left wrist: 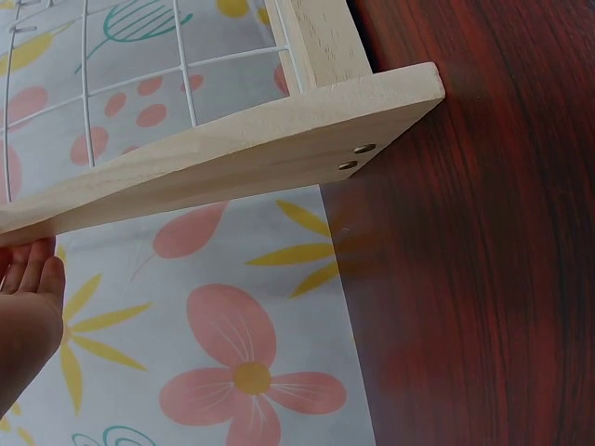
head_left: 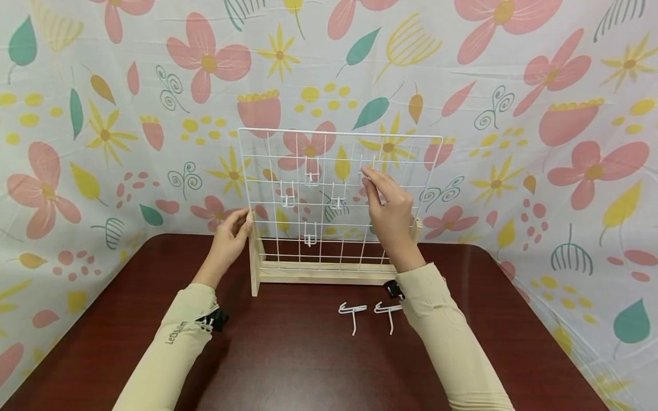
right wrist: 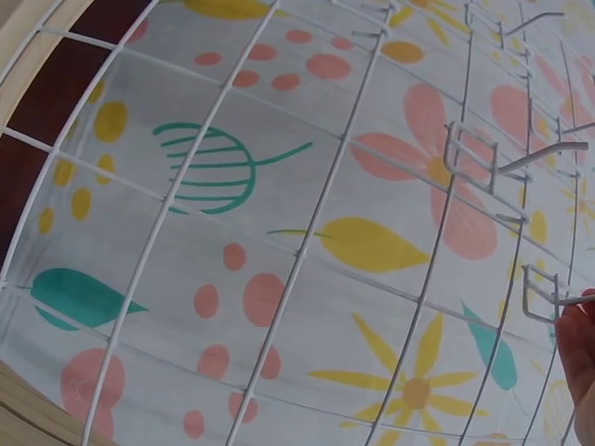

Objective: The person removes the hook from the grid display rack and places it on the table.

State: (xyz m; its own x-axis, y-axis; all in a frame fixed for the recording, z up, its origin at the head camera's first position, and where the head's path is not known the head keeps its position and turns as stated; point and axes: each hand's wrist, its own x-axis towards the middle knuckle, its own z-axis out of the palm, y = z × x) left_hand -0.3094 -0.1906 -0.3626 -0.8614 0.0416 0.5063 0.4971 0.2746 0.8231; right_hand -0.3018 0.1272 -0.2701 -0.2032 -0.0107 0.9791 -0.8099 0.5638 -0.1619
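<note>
A white wire grid panel (head_left: 349, 134) stands upright in a pale wooden stand (head_left: 324, 277). My left hand (head_left: 230, 238) holds the stand's left post (left wrist: 214, 153) near its top. Up at the panel's right part, my right hand (head_left: 392, 212) pinches a white wire hook (right wrist: 539, 295) by its prong, with the hook's bracket up against the grid wires. Whether that bracket is seated on the wires I cannot tell. Several similar hooks hang on the grid, among them an upper one (head_left: 311, 178) and a lower one (head_left: 310, 237).
Two loose white hooks, a left one (head_left: 353, 311) and a right one (head_left: 389, 311), lie on the dark red-brown table (head_left: 288, 354) in front of the stand, close to my right sleeve. A flower-patterned cloth (head_left: 205, 142) hangs behind the table.
</note>
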